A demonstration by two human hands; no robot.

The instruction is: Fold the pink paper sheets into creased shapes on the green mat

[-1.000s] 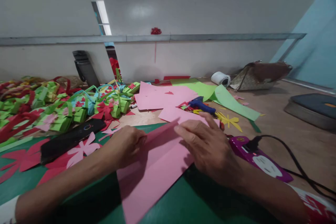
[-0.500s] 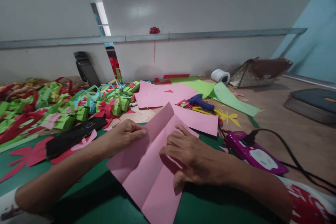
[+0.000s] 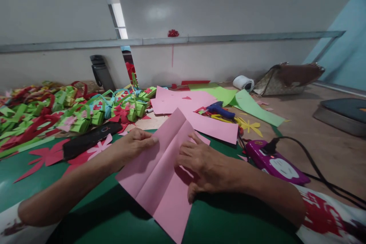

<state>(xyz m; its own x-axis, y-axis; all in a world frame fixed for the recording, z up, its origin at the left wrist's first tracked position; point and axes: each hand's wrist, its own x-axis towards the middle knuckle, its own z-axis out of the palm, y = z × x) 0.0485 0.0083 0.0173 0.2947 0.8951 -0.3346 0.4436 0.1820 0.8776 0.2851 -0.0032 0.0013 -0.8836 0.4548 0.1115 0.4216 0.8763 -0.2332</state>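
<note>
A pink paper sheet (image 3: pixel 160 175) with lengthwise creases lies tilted on the green mat (image 3: pixel 225 221) in front of me. My left hand (image 3: pixel 134 145) pinches its left edge, fingers curled onto the paper. My right hand (image 3: pixel 200 164) lies flat on the sheet's right half, fingers spread and pressing it down. The sheet's far corner stands slightly raised.
More pink sheets (image 3: pixel 183 103) and green paper (image 3: pixel 248 106) lie beyond, with a blue glue gun (image 3: pixel 220 109) between them. Green and red paper baskets (image 3: pixel 57 114) pile at left beside a black phone (image 3: pixel 88 139). A purple power strip (image 3: pixel 274 162) with black cable sits right.
The folded pink sheet has been opened out, showing its creases. My right hand slid from the far fold back onto the sheet's right half and flattened; the left kept its grip.
</note>
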